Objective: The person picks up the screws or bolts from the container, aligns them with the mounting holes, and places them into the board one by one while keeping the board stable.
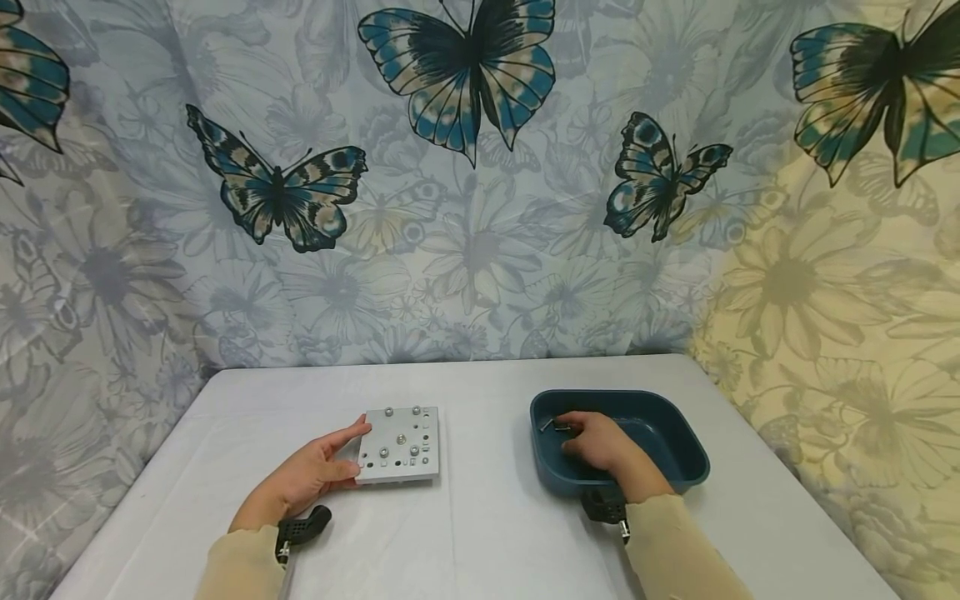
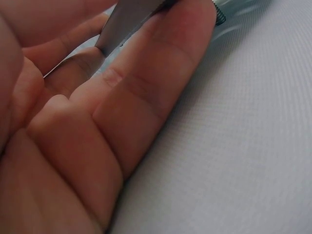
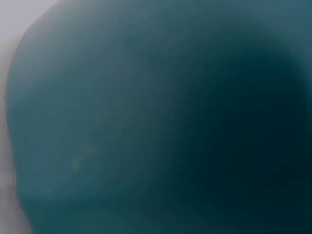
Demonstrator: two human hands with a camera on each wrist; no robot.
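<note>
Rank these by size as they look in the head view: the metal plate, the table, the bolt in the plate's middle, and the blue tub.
Largest to smallest:
1. Table
2. Blue tub, partly covered by the right hand
3. Metal plate
4. Middle bolt

Head view: we can't tell if the right hand (image 1: pixel 603 446) pinches the shiny bit (image 1: pixel 561 427) in the teal bin (image 1: pixel 667 429); too small to name. Bottom edge cuts both cream sleeves (image 1: pixel 678 550). Right wrist view: we get mostly blur. Left wrist view: top edge crops metal plate (image 2: pixel 129 24), screw thread (image 2: pixel 220 14).
</note>
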